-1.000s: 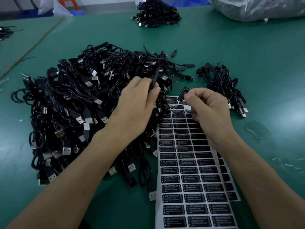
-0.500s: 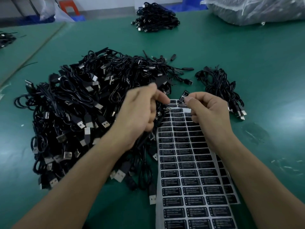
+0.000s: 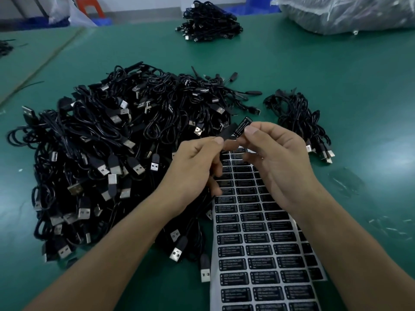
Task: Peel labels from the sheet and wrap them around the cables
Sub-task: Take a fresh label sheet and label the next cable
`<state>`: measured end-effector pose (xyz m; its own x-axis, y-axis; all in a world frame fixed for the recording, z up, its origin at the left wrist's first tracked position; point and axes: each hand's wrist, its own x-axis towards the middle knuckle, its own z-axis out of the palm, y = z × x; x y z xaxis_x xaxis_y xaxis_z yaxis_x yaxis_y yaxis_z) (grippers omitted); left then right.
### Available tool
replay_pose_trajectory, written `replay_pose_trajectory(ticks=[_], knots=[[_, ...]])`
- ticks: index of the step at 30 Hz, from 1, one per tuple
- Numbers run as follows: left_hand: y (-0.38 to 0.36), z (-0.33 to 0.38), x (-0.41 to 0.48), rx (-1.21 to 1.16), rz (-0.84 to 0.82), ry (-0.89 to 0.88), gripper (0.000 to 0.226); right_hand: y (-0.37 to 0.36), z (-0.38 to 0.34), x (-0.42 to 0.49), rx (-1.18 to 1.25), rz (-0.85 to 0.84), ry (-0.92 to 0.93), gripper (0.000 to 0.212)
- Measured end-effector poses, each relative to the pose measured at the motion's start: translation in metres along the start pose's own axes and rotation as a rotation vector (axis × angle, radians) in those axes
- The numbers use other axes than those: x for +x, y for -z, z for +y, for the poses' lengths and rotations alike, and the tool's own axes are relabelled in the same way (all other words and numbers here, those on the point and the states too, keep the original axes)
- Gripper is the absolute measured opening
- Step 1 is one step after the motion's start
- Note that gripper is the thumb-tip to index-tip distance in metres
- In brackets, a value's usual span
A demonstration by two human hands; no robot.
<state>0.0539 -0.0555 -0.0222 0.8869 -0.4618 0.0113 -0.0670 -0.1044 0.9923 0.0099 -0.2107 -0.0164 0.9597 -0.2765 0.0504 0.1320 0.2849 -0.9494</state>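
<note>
A white sheet of black labels point(image 3: 258, 254) lies on the green table in front of me. My right hand point(image 3: 278, 162) pinches one peeled black label point(image 3: 242, 127) between thumb and forefinger, above the sheet's far end. My left hand point(image 3: 195, 167) pinches the flat black controller piece of a cable point(image 3: 228, 132), holding it up right beside the label. The rest of that cable hangs under my left palm, mostly hidden. A big heap of black USB cables point(image 3: 107, 158) lies to the left.
A small bundle of cables point(image 3: 301, 122) lies right of my hands. Another cable pile point(image 3: 208, 23) sits at the far middle, and a clear plastic bag point(image 3: 350, 12) at the far right. A few scraps point(image 3: 390, 227) lie on the table point(image 3: 336, 68) at the right.
My left hand lifted a cable's black piece out of the heap and brought it right, up to the label. My right hand raised the peeled label slightly towards it.
</note>
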Motion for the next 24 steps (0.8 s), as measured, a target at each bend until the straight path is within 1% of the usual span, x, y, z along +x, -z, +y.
replay_pose_trajectory(ticks=[2, 4, 7, 11, 16, 18, 20, 22, 24], knots=[[-0.0012, -0.0013, 0.0007, 0.008, 0.004, 0.007, 0.047, 0.0012, -0.0001, 0.0005, -0.015, 0.016, -0.017, 0.016], [-0.0031, -0.0004, -0.0001, 0.007, -0.002, -0.024, 0.042, 0.0016, -0.001, 0.0004, -0.002, 0.014, -0.034, 0.014], [-0.0036, 0.0048, -0.0017, 0.081, -0.019, -0.022, 0.042, 0.0009, -0.0022, -0.0006, 0.039, 0.0, -0.047, 0.01], [-0.0037, 0.0044, -0.0023, 0.185, -0.039, -0.016, 0.039, 0.0011, 0.001, 0.0001, -0.058, 0.018, -0.029, 0.012], [-0.0027, -0.0004, -0.001, 0.247, -0.036, -0.035, 0.04, 0.0019, 0.0012, 0.0012, -0.094, 0.025, -0.008, 0.017], [-0.0031, -0.0027, -0.0006, 0.207, -0.013, -0.051, 0.028, 0.0031, 0.0014, 0.0022, -0.095, 0.036, 0.003, 0.016], [-0.0046, -0.0024, -0.002, 0.101, 0.004, -0.057, 0.015, 0.0035, 0.0011, 0.0022, -0.105, 0.047, 0.012, 0.016], [-0.0059, -0.0019, -0.0026, 0.005, 0.015, -0.039, 0.015, 0.0035, 0.0013, 0.0016, -0.122, 0.051, 0.026, 0.017], [-0.007, -0.0006, -0.0032, -0.019, 0.026, -0.018, 0.016, 0.0027, 0.0017, 0.0013, -0.146, 0.049, 0.036, 0.014]])
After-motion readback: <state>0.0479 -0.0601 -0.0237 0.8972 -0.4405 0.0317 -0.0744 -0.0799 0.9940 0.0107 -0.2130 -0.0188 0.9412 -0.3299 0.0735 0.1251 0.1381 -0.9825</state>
